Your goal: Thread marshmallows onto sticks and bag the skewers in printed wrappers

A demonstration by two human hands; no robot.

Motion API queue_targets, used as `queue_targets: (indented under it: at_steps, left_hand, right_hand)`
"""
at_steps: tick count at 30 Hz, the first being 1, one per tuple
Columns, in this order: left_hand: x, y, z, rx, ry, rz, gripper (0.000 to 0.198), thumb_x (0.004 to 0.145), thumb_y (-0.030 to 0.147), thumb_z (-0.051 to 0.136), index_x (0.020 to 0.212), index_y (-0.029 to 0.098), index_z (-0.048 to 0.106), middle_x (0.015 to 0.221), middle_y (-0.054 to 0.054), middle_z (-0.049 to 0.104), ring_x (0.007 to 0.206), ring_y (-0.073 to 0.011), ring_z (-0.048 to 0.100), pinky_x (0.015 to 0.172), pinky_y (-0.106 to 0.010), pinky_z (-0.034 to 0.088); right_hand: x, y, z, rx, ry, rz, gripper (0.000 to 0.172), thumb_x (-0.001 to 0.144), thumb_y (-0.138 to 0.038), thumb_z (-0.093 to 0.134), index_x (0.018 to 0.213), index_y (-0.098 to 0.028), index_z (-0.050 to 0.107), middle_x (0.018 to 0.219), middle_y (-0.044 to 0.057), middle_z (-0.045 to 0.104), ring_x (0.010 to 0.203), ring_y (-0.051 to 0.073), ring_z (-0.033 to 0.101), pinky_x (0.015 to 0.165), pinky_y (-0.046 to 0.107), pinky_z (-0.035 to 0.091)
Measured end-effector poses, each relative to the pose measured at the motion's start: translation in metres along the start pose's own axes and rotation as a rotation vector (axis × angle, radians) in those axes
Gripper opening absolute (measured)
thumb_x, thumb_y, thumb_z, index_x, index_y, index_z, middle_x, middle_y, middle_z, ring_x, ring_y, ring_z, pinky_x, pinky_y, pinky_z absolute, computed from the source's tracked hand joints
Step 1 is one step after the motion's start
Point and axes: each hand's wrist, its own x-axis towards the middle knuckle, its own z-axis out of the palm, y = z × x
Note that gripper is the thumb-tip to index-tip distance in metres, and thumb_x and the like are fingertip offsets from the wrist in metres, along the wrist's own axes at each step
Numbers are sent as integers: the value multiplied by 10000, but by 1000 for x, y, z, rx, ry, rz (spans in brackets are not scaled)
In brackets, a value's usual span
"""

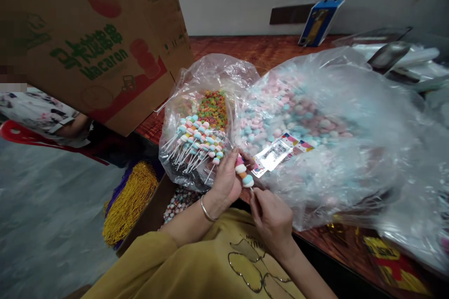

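Holding a candy stick [244, 173] right at the near left edge of the big bag [351, 173] of pink and blue sweets. Pinching its top sweets with the fingers of the left hand [226, 182], closed snug. Nipping the thin bare end below with the fingers of the right hand [271, 217], shut tight. Left of the big bag and touching it, a small bag [210, 70] with a pile of sticks [198, 142]. Both on a red-brown counter [245, 49]. Farther left of the big bag, a cardboard box [94, 32].
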Motion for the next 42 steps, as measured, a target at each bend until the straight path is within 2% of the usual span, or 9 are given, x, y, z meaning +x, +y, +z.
queue_targets:
  at_steps: [3, 9, 12, 18, 23, 31, 34, 39, 42]
  left_hand:
    - [-2, -2, 4, 6, 32, 0, 305, 838, 394, 810, 806, 166, 612, 740, -2, 663, 643, -113, 642, 694, -257, 553]
    - [-3, -5, -2, -60, -137, -142, 304, 831, 404, 813, 814, 170, 620, 728, -4, 637, 677, -138, 651, 757, -310, 579]
    - [0, -1, -11, 1, -254, -176, 376, 758, 423, 871, 941, 154, 682, 877, -63, 709, 819, -194, 708, 832, -350, 576]
    - [15, 21, -18, -62, -393, -42, 763, 582, 512, 961, 1230, 246, 659, 1316, -127, 679, 1202, -297, 665, 924, -384, 561]
    - [25, 36, -8, -102, -337, 34, 380, 779, 304, 874, 1102, 231, 687, 735, 47, 622, 686, -114, 662, 759, -271, 562]
    - [21, 23, 18, -36, -13, -20, 281, 830, 304, 844, 842, 159, 603, 579, 112, 369, 450, -18, 396, 509, -169, 413]
    - [21, 15, 16, -44, -19, -32, 311, 824, 341, 847, 835, 166, 590, 590, 106, 381, 449, -24, 399, 495, -171, 406]
    - [23, 10, 6, -87, -112, -71, 327, 814, 390, 847, 829, 177, 599, 612, 85, 432, 477, -42, 451, 510, -173, 436]
    - [26, 11, 3, -101, -88, -52, 309, 834, 381, 830, 812, 175, 600, 619, 74, 463, 496, -53, 484, 541, -185, 465]
  right_hand:
    - [2, 0, 0, -41, 18, -18, 179, 976, -248, 619, 834, -190, 712, 600, 3, 565, 558, 140, 465, 573, 303, 318]
    - [11, -7, 1, 1004, -208, 820, 417, 953, -591, 584, 763, -219, 581, 458, -126, 267, 354, 69, 195, 381, 225, 264]
    - [14, -5, 0, 1285, -237, 980, 417, 845, -589, 734, 762, -208, 586, 445, -159, 218, 345, 37, 133, 355, 187, 250]
    - [14, -3, -6, 1352, -261, 998, 390, 813, -533, 794, 751, -187, 626, 442, -161, 217, 348, 23, 138, 360, 168, 241]
    - [8, -5, -4, 1224, -337, 932, 409, 871, -592, 705, 781, -202, 618, 461, -146, 234, 369, 48, 157, 376, 199, 239]
    - [0, 6, -3, -75, -29, 36, 203, 984, -311, 615, 869, -186, 726, 555, -3, 531, 526, 133, 446, 562, 296, 341]
    - [3, 4, -1, 66, -55, 168, 266, 995, -373, 589, 836, -190, 700, 564, -5, 533, 511, 130, 443, 539, 288, 344]
    - [8, -6, 2, 875, -245, 779, 413, 1020, -565, 457, 889, -210, 623, 468, -131, 254, 343, 87, 217, 401, 246, 330]
    - [6, -3, 2, 702, -156, 672, 341, 970, -525, 588, 1048, -200, 651, 549, -86, 442, 417, 105, 379, 459, 244, 387]
